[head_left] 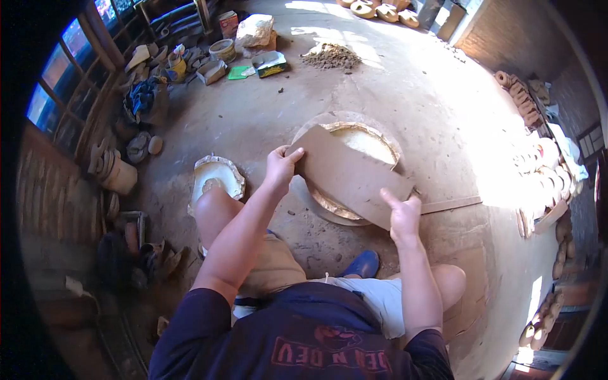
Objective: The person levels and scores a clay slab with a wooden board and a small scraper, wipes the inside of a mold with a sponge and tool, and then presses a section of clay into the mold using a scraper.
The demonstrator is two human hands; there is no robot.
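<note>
A flat, grey-brown rectangular slab (pixel 351 174), which looks like clay, is held tilted in front of me. My left hand (pixel 283 166) grips its upper left end, thumb on top. At the lower right end, my right hand (pixel 403 215) is closed around the edge with its thumb over the face. Below the slab is a round mold (pixel 396 144) with a pale inside and a rough rim, partly hidden by the slab. A thin wooden strip (pixel 451 204) extends right from beside my right hand; whether that hand touches it I cannot tell.
A broken-edged basin (pixel 237 174) with a pale inside sits by my left knee. Crumbled clay (pixel 331 56) is heaped on the floor ahead. Buckets, a green box (pixel 269 63) and a pale block (pixel 255 30) stand at the back left. Clay pieces (pixel 519 98) line the right wall.
</note>
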